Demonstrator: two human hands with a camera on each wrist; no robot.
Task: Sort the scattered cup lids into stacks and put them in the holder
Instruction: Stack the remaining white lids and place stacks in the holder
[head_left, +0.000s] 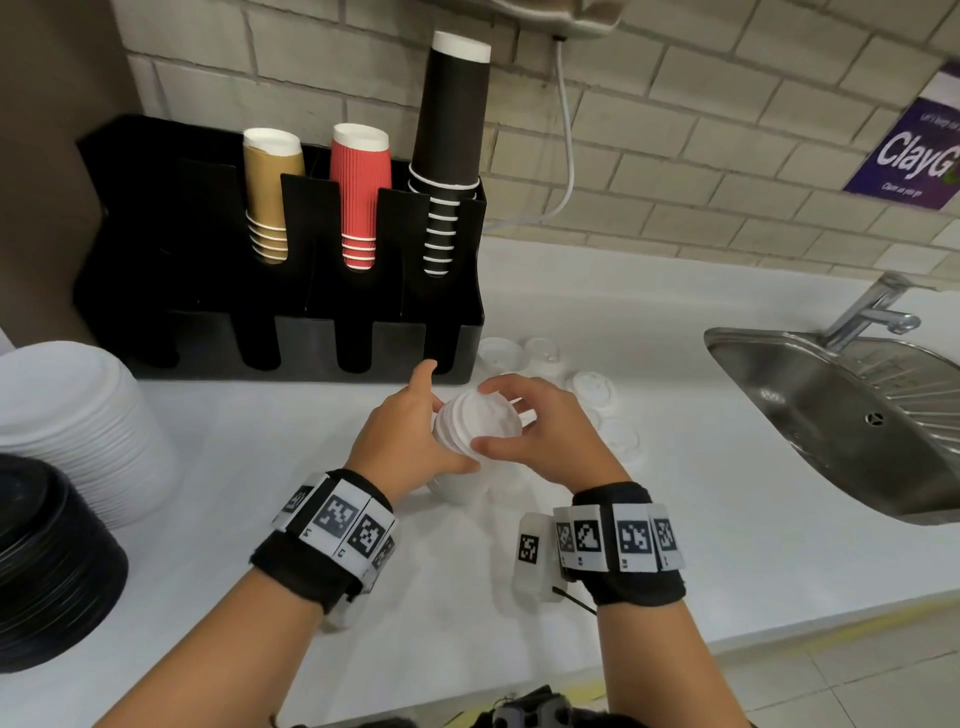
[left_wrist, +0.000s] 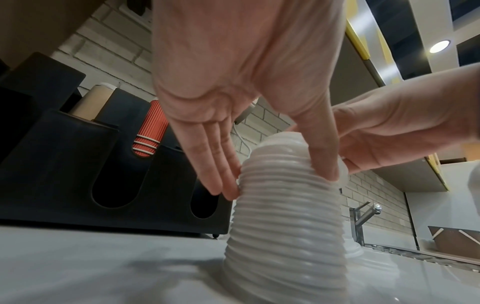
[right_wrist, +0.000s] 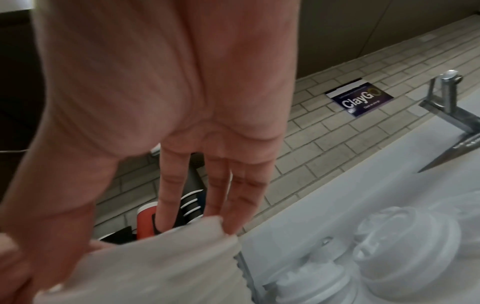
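Both hands (head_left: 410, 436) (head_left: 540, 431) grip lid stack (head_left: 478, 421); wall sign (head_left: 914, 150) reads "ClayG".

A white counter (head_left: 727, 545) runs along the brick wall. On it, at the back left, stands a black holder (head_left: 208, 312) with cups in its slots. At the far left sit a pile of white lids (head_left: 72, 415) and a pile of black lids (head_left: 47, 561). A tall stack of white lids (left_wrist: 283, 216) stands in the middle, with loose lids (head_left: 597, 389) scattered just beyond it. A steel sink (head_left: 841, 415) is set in at the right.
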